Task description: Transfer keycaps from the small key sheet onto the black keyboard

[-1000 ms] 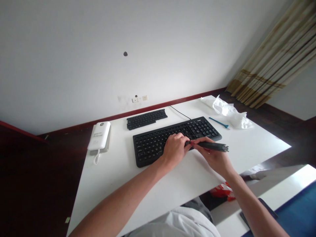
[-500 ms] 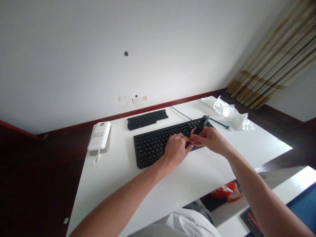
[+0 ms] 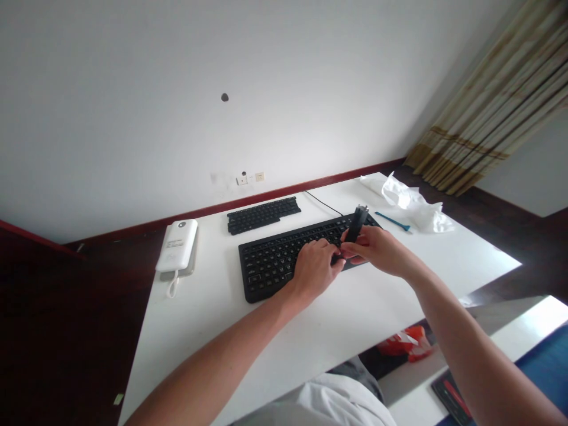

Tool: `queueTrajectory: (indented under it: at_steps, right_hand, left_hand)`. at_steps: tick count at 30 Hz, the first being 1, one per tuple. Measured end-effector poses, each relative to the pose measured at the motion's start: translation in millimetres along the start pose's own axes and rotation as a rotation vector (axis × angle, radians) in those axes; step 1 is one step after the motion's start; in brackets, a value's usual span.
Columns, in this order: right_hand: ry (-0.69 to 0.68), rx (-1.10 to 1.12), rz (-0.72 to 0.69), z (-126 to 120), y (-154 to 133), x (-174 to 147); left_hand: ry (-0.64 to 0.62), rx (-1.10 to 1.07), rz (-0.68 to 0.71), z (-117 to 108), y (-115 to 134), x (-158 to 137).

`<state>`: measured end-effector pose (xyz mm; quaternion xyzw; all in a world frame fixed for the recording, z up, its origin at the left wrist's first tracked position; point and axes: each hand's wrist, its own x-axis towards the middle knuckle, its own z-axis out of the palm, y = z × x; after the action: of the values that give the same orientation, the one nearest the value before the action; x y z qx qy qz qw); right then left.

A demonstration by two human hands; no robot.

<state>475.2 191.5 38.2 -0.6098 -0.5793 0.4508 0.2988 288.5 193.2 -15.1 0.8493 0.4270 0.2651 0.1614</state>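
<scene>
A black keyboard (image 3: 261, 260) with its keycaps off lies on the white table, its cable running up from the back edge. Over its middle rests my left hand (image 3: 315, 266), fingers bent, with thumb and forefinger closed near a small dark thing I cannot make out. Just right of it, my right hand (image 3: 370, 248) is closed around a black bar-shaped tool (image 3: 357, 223), held upright and slightly tilted, with pale prongs at its top. My hands nearly meet; the tool's lower end is hidden by fingers.
Behind the keyboard lies a block of black keycaps (image 3: 264, 215). A white power bank (image 3: 177, 245) rests on a phone-like slab at left. To the right are a teal tool (image 3: 393, 221) and a crumpled white plastic bag (image 3: 417, 204). A red package (image 3: 410, 343) sits below the table's front edge.
The black tool has swung from leaning right to more upright in my right hand. My left hand stays at nearly the same spot on the keyboard. The view has shifted slightly.
</scene>
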Motion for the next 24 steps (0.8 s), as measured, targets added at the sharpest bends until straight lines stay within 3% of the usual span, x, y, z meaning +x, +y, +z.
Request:
queueTrajectory:
  at_steps: [3,7,11,15,20,24]
  right_hand:
    - [0.146,-0.062,-0.062,-9.1,2.0,-4.6]
    - [0.296,-0.373,-0.18,-23.9,-1.5,-1.8]
    - [0.315,-0.629,-0.289,-18.4,-15.1,2.5]
    - [0.213,-0.771,-0.362,5.3,-26.8,6.8]
    - [0.184,-0.885,-0.452,28.0,-41.4,1.5]
    - [0.3,-0.786,-0.587,25.3,-48.0,-11.6]
  left_hand:
    - [0.0,0.006,-0.003,3.0,-0.3,-1.2]
    - [0.012,0.021,-0.004,-9.3,3.1,-1.3]
    - [0.169,0.128,0.11,-46.4,10.0,2.8]
    - [0.141,0.293,0.229,-72.8,7.9,6.9]
    - [0.044,0.412,0.119,-72.3,-18.3,0.5]
    - [0.111,0.285,-0.01,-82.4,-46.4,-21.2]
